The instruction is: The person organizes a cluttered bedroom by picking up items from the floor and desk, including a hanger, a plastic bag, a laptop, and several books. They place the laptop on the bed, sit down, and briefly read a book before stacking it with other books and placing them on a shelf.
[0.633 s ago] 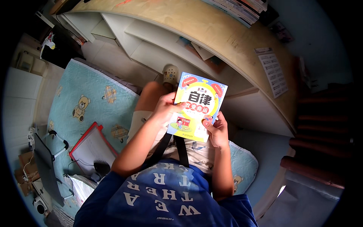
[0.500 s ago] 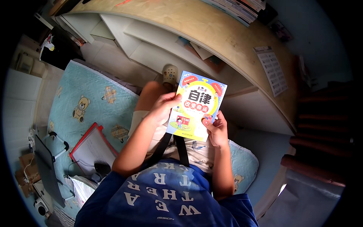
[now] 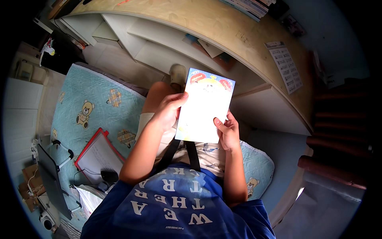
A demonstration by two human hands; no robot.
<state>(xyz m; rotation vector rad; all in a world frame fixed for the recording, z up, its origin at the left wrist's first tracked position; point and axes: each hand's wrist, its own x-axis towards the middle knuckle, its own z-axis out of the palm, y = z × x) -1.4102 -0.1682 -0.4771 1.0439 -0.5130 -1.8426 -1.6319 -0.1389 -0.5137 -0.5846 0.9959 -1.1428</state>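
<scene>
A thin book [image 3: 203,109] with a colourful cover is held up over my lap, tilted slightly to the right. Strong glare whitens most of the cover; blue, red and yellow patches still show along its top. My left hand [image 3: 169,110] grips the book's left edge, thumb on the front and fingers behind. My right hand [image 3: 227,131] pinches the lower right edge the same way, with its thumb lying on the cover. The fingers behind the book are mostly hidden.
I sit on a teal bear-patterned mat [image 3: 99,101]. A red-edged clear folder [image 3: 99,157] with papers and a dark folding stand [image 3: 51,179] are at left. Ahead runs a wooden desk [image 3: 179,24] with shelves below, a stack of books [image 3: 254,8] and a printed sheet [image 3: 284,65].
The book has tilted and shifted slightly up and left, and glare now washes out the cover picture that showed before. Both hands keep their hold.
</scene>
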